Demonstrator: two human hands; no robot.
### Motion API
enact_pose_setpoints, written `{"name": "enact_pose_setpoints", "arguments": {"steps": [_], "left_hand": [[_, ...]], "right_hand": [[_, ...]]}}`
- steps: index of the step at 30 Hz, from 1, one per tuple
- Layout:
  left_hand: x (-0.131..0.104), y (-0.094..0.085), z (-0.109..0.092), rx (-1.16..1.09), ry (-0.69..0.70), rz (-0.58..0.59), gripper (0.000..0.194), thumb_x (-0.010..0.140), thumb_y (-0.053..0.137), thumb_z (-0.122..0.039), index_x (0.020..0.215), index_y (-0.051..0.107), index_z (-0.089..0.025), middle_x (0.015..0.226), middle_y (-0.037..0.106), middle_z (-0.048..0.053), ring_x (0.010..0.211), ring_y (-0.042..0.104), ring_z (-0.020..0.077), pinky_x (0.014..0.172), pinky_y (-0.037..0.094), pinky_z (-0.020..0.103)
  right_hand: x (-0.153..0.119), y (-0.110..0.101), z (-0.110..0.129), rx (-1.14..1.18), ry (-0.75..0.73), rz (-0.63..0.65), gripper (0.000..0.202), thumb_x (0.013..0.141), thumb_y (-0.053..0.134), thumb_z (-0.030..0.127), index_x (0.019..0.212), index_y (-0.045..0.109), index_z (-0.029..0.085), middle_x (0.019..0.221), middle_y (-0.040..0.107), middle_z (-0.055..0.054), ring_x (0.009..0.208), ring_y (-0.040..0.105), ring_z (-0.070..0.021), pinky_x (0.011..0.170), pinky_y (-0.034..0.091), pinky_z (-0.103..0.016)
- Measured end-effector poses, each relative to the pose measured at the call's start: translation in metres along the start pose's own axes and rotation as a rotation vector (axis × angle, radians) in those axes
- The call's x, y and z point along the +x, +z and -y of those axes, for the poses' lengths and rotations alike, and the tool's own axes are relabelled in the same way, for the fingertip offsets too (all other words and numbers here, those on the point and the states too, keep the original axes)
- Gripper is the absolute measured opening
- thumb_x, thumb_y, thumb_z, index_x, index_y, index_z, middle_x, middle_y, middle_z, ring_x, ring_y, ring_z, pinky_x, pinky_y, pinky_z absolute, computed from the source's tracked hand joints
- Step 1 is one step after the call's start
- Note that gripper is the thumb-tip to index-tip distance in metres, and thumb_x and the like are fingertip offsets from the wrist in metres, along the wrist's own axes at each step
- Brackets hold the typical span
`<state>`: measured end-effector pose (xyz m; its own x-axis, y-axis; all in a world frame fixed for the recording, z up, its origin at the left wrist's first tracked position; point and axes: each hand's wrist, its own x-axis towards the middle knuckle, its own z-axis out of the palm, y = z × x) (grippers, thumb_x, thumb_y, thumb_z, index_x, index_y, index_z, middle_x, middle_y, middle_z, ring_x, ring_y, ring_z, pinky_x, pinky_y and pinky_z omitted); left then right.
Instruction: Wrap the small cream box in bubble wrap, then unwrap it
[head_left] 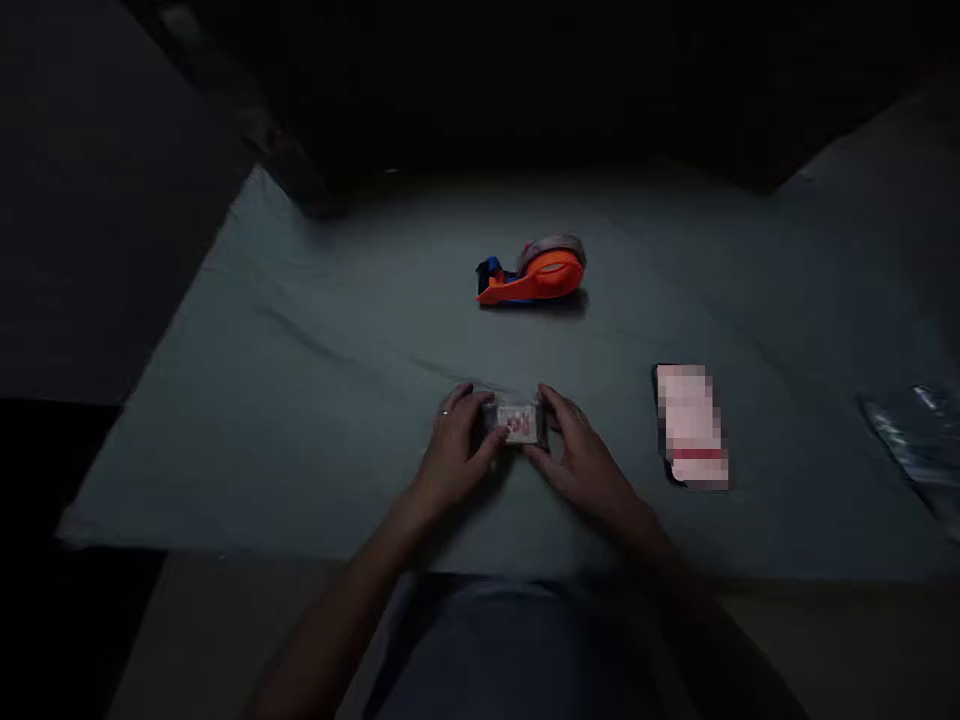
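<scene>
The left hand [456, 440] (a ring on one finger) pinches one end of the packet [519, 424], in front of the tape dispenser [534, 284], the right hand [579, 452] pinches the other, and the phone [690, 420] lies farther right.

Dim indoor workspace, covered table [262, 430], tape dispenser [541, 282]

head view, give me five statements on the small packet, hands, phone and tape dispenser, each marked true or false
1. The left hand and right hand both touch the small packet. True.
2. The left hand holds a phone. False: the phone lies apart from both hands.
3. The tape dispenser is partly orange. True.
4. The tape dispenser lies between the hands. False: it lies beyond them.
5. The phone lies right of the right hand. True.
</scene>
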<state>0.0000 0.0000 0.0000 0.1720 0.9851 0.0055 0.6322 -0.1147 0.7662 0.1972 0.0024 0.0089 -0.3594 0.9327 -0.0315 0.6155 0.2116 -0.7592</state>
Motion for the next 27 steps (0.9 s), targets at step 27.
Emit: {"name": "enact_pose_setpoints", "arguments": {"steps": [27], "left_hand": [[-0.032,0.004,-0.006,-0.093,0.128,0.259,0.053,0.096,0.038,-0.028,0.145,0.019,-0.022,0.146,0.042,0.012,0.138,0.038,0.0227,0.121,0.014,0.053]], "right_hand": [[0.0,-0.015,0.019,-0.336,-0.52,0.125,0.022,0.089,0.053,0.014,0.106,0.065,0.014,0.106,0.067,-0.013,0.097,0.061,-0.022,0.081,0.05,-0.036]]}}
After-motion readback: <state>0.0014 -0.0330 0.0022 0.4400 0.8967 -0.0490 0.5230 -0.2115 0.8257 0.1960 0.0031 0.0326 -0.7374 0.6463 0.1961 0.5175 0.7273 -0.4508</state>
